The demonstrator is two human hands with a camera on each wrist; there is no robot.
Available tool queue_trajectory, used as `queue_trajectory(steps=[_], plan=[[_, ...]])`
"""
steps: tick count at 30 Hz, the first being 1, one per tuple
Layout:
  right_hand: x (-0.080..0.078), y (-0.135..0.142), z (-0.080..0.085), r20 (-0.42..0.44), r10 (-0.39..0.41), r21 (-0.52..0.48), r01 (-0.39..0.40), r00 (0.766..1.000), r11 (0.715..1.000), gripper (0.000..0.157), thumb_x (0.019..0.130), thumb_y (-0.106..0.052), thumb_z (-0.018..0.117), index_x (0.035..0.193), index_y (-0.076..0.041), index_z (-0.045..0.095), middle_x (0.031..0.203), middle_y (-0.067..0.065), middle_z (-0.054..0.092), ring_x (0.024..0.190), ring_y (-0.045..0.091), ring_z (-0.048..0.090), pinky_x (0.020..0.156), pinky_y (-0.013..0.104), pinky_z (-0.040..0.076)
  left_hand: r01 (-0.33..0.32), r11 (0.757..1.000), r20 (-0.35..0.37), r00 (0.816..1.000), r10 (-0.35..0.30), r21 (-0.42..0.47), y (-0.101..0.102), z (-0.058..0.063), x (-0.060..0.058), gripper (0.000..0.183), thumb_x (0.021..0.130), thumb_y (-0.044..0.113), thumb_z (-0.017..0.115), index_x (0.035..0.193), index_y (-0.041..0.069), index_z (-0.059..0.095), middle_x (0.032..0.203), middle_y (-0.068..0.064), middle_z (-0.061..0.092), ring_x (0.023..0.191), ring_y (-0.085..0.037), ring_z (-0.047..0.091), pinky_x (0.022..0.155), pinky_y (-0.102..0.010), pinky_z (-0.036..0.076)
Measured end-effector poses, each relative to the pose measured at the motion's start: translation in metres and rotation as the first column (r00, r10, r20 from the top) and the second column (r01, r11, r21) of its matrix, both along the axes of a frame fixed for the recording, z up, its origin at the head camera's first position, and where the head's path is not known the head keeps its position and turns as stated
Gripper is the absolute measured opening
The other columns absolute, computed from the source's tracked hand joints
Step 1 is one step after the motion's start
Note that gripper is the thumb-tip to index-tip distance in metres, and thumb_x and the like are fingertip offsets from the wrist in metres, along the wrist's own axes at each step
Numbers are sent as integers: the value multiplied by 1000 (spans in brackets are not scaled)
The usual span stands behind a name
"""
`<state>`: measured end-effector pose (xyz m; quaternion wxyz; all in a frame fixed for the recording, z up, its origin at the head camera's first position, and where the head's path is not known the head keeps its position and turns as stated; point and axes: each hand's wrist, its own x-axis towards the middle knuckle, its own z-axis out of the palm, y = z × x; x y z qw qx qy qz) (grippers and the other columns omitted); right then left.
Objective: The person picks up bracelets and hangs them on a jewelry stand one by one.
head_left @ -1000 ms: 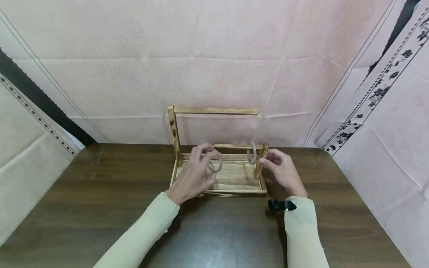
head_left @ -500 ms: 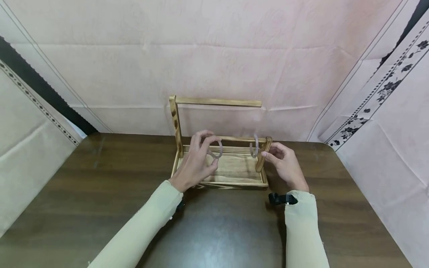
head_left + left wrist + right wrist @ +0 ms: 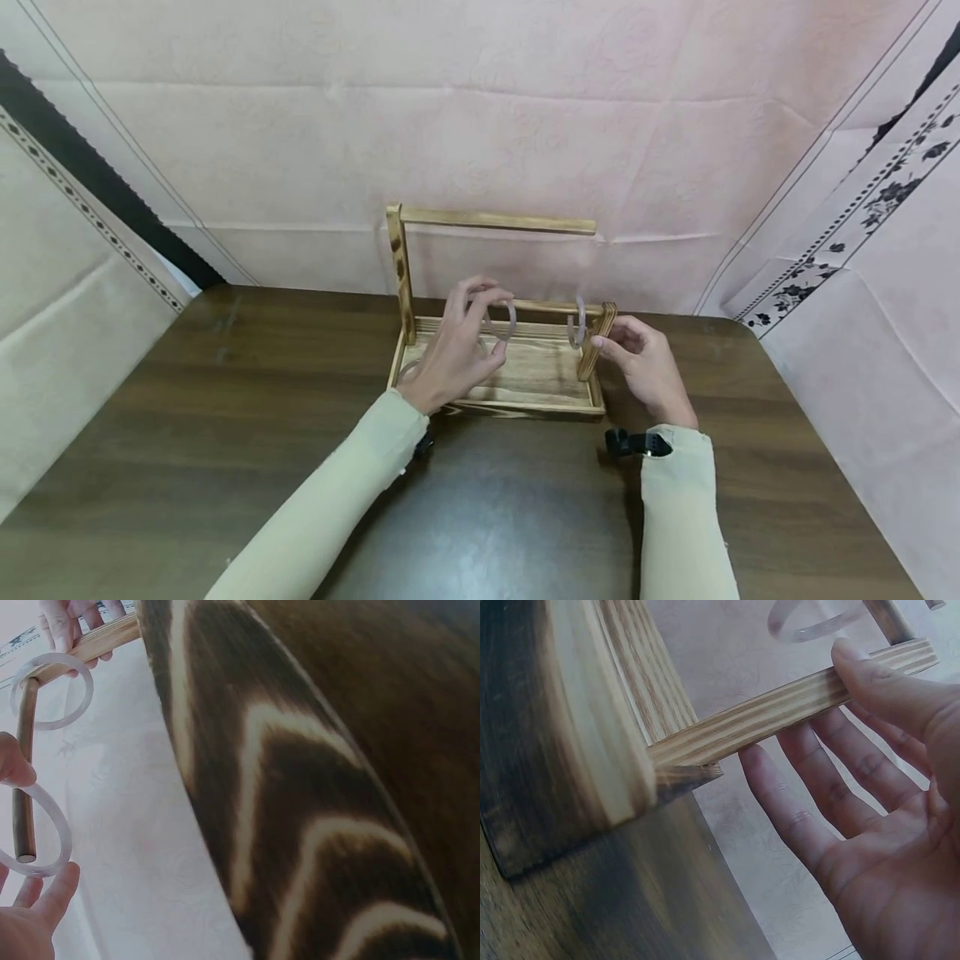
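Note:
My left hand (image 3: 468, 342) holds a translucent pale bangle (image 3: 512, 321) between thumb and fingers, at the free left end of the lower rod. In the left wrist view, the rod's free end (image 3: 25, 857) shows inside the loop of that bangle. A second bangle (image 3: 581, 321) hangs on the same rod, near the short right post. My right hand (image 3: 645, 367) grips this short wooden post (image 3: 597, 346), thumb on one side and fingers on the other. Both rods belong to a wooden display stand (image 3: 525, 408) with a shallow tray base.
The stand's tall left post (image 3: 401, 275) carries an upper rod (image 3: 498, 220), which ends free on the right. Part of another pale ring (image 3: 408, 367) shows in the tray by my left wrist. The brown table (image 3: 300, 450) ends at a pale cloth backdrop (image 3: 487, 150).
My left hand has moved up and right relative to the stand, bringing its bangle to the lower rod's end. My right hand stays on the short post. The head view has shifted slightly.

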<state>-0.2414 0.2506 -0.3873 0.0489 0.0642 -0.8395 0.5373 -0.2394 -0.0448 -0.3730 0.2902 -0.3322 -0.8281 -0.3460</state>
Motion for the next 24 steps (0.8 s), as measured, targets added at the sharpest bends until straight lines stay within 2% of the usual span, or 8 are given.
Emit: queue_trajectory(steps=[3,9,13,18,21,24], plan=[[0,0,1,3,-1,-10,1,1000,1000,37,97,-31,72,124,-7,66,106,7,67,97,9,67,88,24,59,14,1000,8,1000,-14,18,3,1,-1,66,78,-4,75,137,11,50,145,-18,39,97,-26,60,81,-36,60],[1,-1,2,16,2,-7,-2,1000,1000,37,97,-31,71,125,-7,66,109,13,67,99,10,67,90,28,59,-3,1000,29,1000,3,20,8,2,-2,69,76,-1,78,138,12,51,146,-16,40,119,-28,52,92,-37,58],[0,-1,2,22,-1,0,1,1000,1000,37,97,-32,71,125,-8,66,111,14,67,99,10,67,91,28,59,-5,1000,55,998,4,29,14,4,-1,71,74,-1,79,138,11,50,146,-16,40,123,-28,50,98,-36,57],[-1,-2,1,11,3,-8,-2,1000,1000,37,98,-31,71,125,-7,66,110,13,67,98,8,66,88,21,58,5,998,116,993,-11,56,24,8,3,71,75,-1,80,138,11,50,146,-14,39,125,-26,50,103,-37,56],[0,-2,1,3,6,-12,-6,1000,1000,36,97,-30,71,124,-6,66,109,12,67,98,8,66,88,21,58,13,999,135,991,-20,53,29,11,5,70,76,0,79,139,12,50,147,-14,39,123,-26,51,99,-36,57],[0,-2,1,1,9,-14,-8,1000,1000,36,98,-29,71,125,-6,66,108,10,67,98,7,66,89,23,59,7,999,141,990,-14,46,33,12,6,70,76,0,79,139,13,50,147,-13,39,125,-26,49,103,-35,54]])
